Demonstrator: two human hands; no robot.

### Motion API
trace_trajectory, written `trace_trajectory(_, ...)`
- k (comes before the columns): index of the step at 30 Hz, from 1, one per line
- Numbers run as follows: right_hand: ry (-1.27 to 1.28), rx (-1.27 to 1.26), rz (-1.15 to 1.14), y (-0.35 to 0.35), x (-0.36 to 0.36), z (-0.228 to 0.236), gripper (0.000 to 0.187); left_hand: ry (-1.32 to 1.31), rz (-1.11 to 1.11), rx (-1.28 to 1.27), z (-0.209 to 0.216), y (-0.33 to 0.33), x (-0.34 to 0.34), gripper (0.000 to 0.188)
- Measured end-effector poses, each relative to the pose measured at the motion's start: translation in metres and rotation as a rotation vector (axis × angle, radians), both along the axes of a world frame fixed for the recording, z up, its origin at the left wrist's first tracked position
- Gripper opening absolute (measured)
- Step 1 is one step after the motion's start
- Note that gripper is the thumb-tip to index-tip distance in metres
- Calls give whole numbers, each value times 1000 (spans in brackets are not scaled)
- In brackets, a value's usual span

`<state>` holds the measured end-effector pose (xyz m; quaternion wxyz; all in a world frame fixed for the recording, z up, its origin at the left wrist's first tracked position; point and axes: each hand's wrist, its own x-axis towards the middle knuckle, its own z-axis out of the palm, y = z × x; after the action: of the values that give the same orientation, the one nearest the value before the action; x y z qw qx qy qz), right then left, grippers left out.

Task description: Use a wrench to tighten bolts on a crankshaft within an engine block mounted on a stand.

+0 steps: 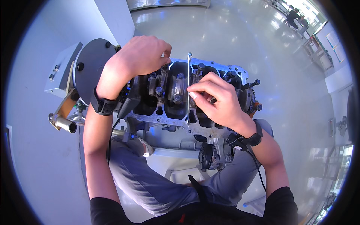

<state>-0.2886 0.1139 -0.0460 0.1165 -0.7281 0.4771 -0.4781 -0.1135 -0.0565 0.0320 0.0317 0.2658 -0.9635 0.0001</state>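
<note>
An engine block [170, 120] with its crankshaft side up lies in front of me, bearing caps and bolts exposed. My left hand [137, 56] reaches over its far left part. Its fingers are closed at a bolt [165, 66] on a bearing cap; the fingertips are partly hidden behind the hand. A long, slim, shiny wrench [188, 71] spans the block from the far edge to the near edge. Thumb and forefinger of my right hand [219, 99] pinch the wrench near its middle. Another cap bolt [159, 91] stands between the hands.
A round dark plate [93, 69] of the engine stand is left of the block, with a metal tube handle [66, 123] below it. A grey box [62, 69] sits farther left. An alternator-like part [210, 155] hangs below the block's near side, between my knees.
</note>
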Motion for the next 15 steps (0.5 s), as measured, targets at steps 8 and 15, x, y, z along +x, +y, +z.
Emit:
trace_trajectory(8,78,-209,-136,-3,1,4,13,-30,-65,68,5,-3,2,15)
trace_trajectory(15,388,-345,-78,3,10,0,15,-166,99,-16,12,2,-8,21)
